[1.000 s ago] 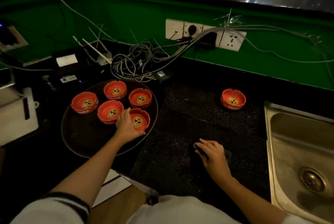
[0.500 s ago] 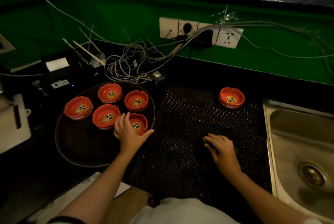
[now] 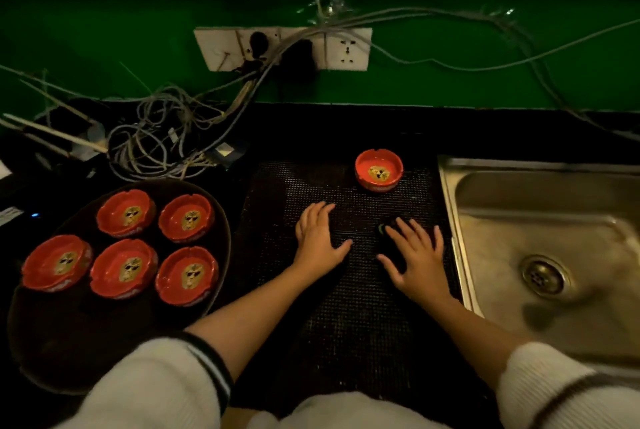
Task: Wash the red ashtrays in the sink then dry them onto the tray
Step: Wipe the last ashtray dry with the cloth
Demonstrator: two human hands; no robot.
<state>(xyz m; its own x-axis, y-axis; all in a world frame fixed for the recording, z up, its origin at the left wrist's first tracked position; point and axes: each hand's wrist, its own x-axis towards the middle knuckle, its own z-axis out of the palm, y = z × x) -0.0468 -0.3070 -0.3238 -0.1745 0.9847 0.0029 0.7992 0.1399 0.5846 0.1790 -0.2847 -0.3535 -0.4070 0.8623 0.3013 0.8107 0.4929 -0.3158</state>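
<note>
On the dark mat point(image 3: 346, 307), left hand point(image 3: 317, 238) flat, fingers spread, right hand point(image 3: 415, 260) likewise

Tray, mat, sink: nine o'clock to three o'clock.
Five ashtrays point(image 3: 124, 245) sit on the tray point(image 3: 69, 352); one ashtray point(image 3: 378, 174) sits on the mat point(image 3: 346, 324) at twelve o'clock; sink point(image 3: 554, 221) beside.

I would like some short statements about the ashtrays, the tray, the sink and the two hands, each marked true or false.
1. Five red ashtrays sit on the round tray. True.
2. One ashtray stands alone on the black mat. True.
3. The left hand holds an ashtray. False: it lies flat and empty on the mat.
4. An ashtray lies in the sink. False: no ashtray is in the sink.
5. The right hand rests over a small dark object. True.
</note>
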